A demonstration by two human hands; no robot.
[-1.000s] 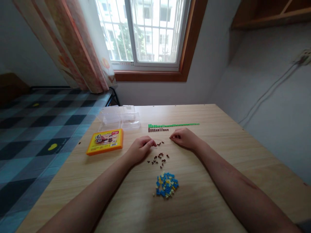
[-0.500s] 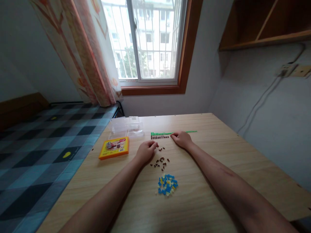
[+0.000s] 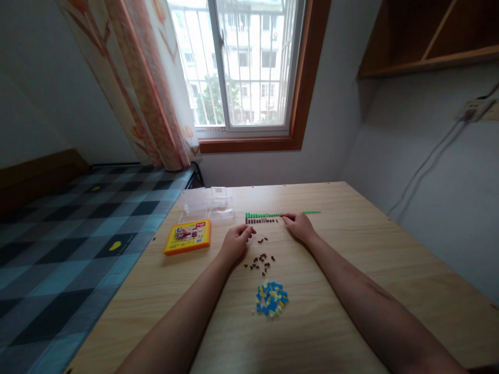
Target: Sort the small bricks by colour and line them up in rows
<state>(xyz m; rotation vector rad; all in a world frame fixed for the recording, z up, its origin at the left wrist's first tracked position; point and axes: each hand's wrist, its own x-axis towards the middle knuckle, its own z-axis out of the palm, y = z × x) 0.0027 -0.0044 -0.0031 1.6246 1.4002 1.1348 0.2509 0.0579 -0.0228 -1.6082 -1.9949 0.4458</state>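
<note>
My right hand point(image 3: 299, 226) lies at the back of the table with its fingers stretched out, the tips beside the end of a brown row of small building bricks point(image 3: 259, 221). One loose brown brick stands at that end, just left of the fingers. Behind runs a longer row of green bricks point(image 3: 255, 215), partly covered by the right hand. My left hand point(image 3: 236, 241) rests left of the row's front, fingers curled together; anything small between them is hidden. Scattered brown bricks point(image 3: 263, 257) lie between my forearms, and a pile of blue, yellow and pale bricks point(image 3: 272, 299) sits nearer me.
A yellow-orange box point(image 3: 187, 237) with a printed lid lies left of my left hand. Behind it stand clear plastic containers point(image 3: 195, 203). A bed with a checked cover point(image 3: 128, 208) adjoins the table's left side. The window wall point(image 3: 265, 166) is beyond the far edge.
My right fingers have drawn slightly back from the brown row, uncovering a brown brick at its end. The left fingers have loosened a little. The whole view has shifted slightly.
</note>
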